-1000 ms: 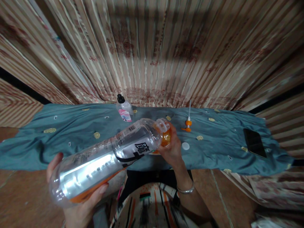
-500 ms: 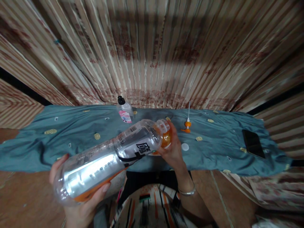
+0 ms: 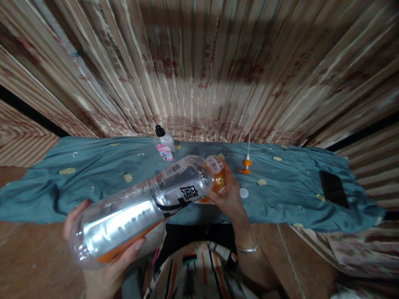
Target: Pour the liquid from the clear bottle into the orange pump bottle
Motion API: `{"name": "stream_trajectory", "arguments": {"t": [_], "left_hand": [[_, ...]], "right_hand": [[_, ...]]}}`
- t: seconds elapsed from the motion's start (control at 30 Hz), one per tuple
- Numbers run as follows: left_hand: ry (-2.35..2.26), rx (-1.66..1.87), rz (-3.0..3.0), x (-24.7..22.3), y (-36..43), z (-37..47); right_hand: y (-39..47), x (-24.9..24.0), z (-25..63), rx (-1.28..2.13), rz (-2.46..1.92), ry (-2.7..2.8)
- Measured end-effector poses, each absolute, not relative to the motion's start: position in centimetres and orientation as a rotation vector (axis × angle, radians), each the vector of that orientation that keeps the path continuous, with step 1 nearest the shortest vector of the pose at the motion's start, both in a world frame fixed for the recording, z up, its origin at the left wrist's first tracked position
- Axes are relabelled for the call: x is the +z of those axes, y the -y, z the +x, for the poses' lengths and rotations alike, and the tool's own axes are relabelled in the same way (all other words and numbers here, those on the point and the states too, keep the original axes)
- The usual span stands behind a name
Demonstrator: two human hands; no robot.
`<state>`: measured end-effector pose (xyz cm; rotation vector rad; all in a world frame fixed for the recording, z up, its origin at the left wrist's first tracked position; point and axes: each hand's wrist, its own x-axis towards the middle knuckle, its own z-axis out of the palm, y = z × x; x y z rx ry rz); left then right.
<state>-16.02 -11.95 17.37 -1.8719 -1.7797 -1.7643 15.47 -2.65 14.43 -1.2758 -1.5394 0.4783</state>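
Note:
A large clear plastic drink bottle (image 3: 140,211) with a silver and orange label lies tilted across the view, its base toward me on the left and its neck up on the right. My left hand (image 3: 114,263) is wrapped around the base end. At the neck end, my right hand (image 3: 231,197) is closed around an orange bottle (image 3: 219,182), partly hidden by the fingers and the big bottle. The mouth of the clear bottle is close against the orange one; whether liquid passes I cannot tell. An orange pump head (image 3: 247,164) with a white tube lies beyond my right hand.
A clear bottle with a black cap and pink label (image 3: 164,146) stands at the back of the cloth-covered table (image 3: 280,203). A white round disc (image 3: 244,193) lies beside my right hand. A black phone (image 3: 334,189) lies at the far right. A striped curtain (image 3: 199,83) hangs behind.
Both hands keep the same hold and the bottles stay almost where they were. The view has shifted very slightly.

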Motion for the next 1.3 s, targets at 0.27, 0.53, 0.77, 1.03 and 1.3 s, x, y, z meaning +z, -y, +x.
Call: {"name": "stream_trajectory", "arguments": {"t": [0.27, 0.53, 0.77, 1.03, 1.3], "left_hand": [[1.766, -1.836, -1.849, 17.7, 11.9, -16.0], [1.675, -1.882, -1.915, 17.9, 11.8, -16.1], [1.697, -1.816, -1.942, 17.9, 11.8, -16.0], [1.701, -1.870, -1.926, 17.6, 11.6, -16.3], [1.708, -1.798, -1.951, 17.8, 11.7, -16.1]], "right_hand": [[2.7, 14.3, 14.9, 0.417, -1.276, 1.534], [2.6, 14.2, 14.6, 0.380, -1.293, 1.529], [2.4, 14.0, 14.4, 0.330, -1.262, 1.524], [2.4, 14.1, 14.3, 0.344, -1.253, 1.513], [2.3, 14.0, 14.5, 0.359, -1.241, 1.534]]}}
